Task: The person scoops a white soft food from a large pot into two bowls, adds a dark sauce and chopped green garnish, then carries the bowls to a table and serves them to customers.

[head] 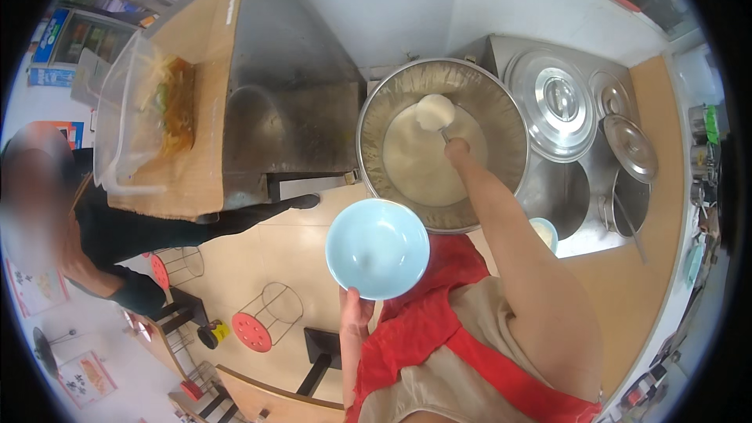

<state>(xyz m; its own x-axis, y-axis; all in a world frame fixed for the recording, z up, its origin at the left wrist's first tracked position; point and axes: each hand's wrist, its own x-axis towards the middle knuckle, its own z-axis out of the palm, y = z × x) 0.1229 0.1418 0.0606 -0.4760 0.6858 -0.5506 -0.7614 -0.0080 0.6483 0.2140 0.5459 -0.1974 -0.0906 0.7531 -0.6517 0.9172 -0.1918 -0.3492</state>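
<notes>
A light blue bowl (378, 248), with nothing to be seen inside but shine and a faint shadow, is held at its near rim by my left hand (357, 308). Beyond and to the right of it stands a large, deep steel pot (511, 111) of pale, creamy liquid (420, 167). My right hand (456, 150) reaches over this pot, closed around a ladle's metal handle. The ladle's round bowl (435, 112) is full of the same pale liquid, above or at its surface. The empty-looking blue bowl is close to the pot's near rim.
Steel lids (552, 106) cover vessels at the right, beside open round wells (558, 200). A second small blue bowl (545, 232) sits near my right arm. Left, a clear plastic tub (117, 147) rests on cardboard (214, 129). Another person (135, 229) stands beyond. Red stools (252, 332) are on the floor.
</notes>
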